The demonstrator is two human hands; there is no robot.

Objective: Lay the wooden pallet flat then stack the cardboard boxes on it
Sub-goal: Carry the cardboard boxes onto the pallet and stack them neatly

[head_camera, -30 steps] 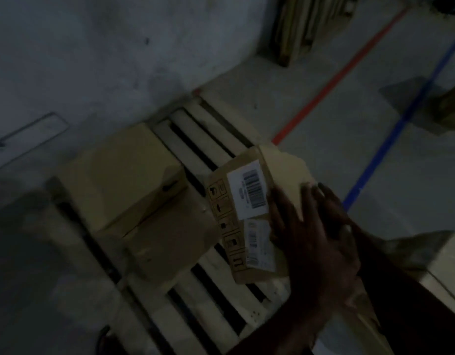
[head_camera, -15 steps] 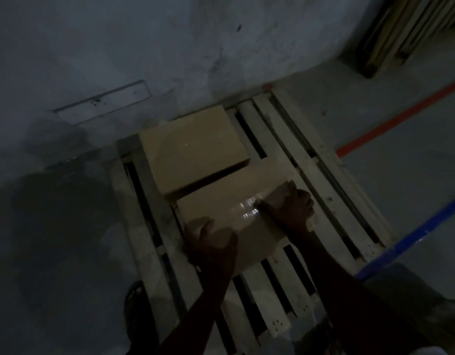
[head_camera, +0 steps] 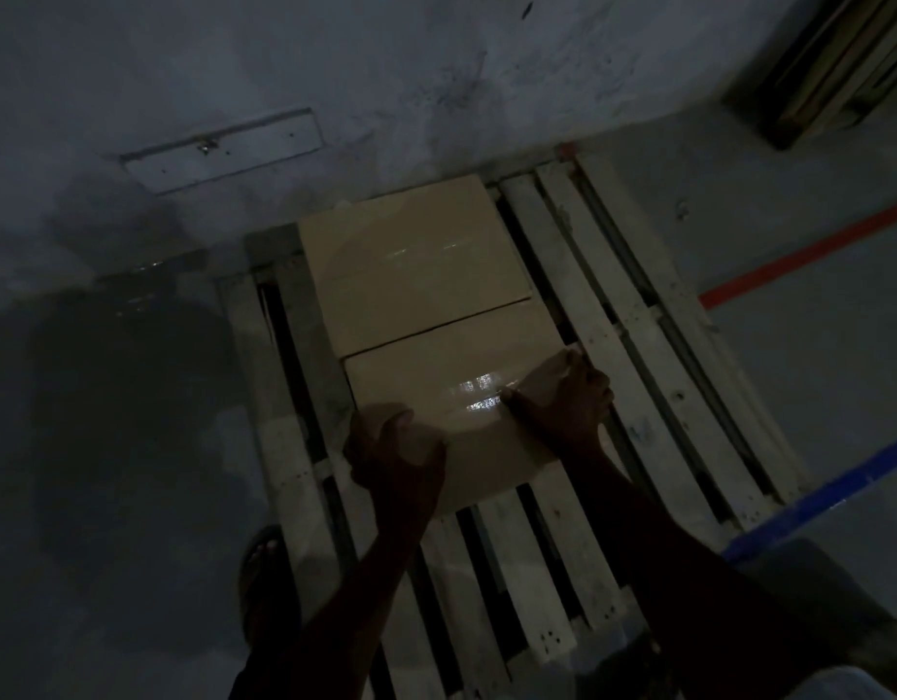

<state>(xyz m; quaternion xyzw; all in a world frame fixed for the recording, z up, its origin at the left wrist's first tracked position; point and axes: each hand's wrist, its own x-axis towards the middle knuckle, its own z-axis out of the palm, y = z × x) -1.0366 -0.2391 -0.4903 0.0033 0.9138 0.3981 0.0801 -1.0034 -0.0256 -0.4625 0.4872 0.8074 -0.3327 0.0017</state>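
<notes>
Pushed toward 12 o'clock, the near cardboard box now butts the far box on the flat wooden pallet, long axis roughly 9-to-3. The left hand grips its 7 o'clock corner; the right hand, seemingly curled in the gloom, holds the 3 o'clock corner.

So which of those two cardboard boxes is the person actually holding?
The nearer box, the one closer to the person: the left hand and right hand grip its near corners. The far box, by the wall, has no hand on it.
</notes>
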